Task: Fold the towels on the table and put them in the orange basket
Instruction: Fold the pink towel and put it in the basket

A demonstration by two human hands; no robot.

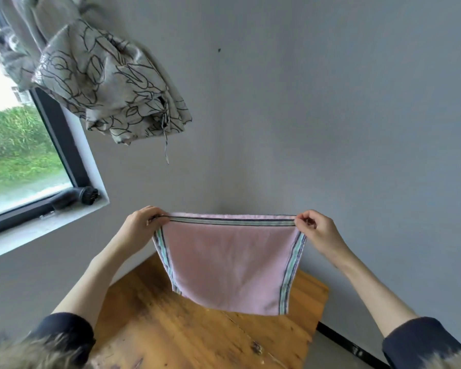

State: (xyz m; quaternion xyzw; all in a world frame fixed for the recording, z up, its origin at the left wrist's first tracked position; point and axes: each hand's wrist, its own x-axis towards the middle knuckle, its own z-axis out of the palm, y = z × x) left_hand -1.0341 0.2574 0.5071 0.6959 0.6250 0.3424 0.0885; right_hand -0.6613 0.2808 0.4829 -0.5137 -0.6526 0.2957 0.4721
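**Already aloft: pink towel pinched at both top corners**

Left hand (140,225) and right hand (314,227) each pinched a top corner of the pink towel (230,262), fingertips closed on the striped hem, top edge drawn taut between them. Cloth hung free above the wooden table (186,334), apparently doubled. Judged light, soft and limp, so it should sag wherever unsupported; corners looked the surest hold. Orange basket not in view.

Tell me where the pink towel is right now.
In the head view, the pink towel hangs centre frame above the wooden table, its top corners pinched by the left hand and right hand.
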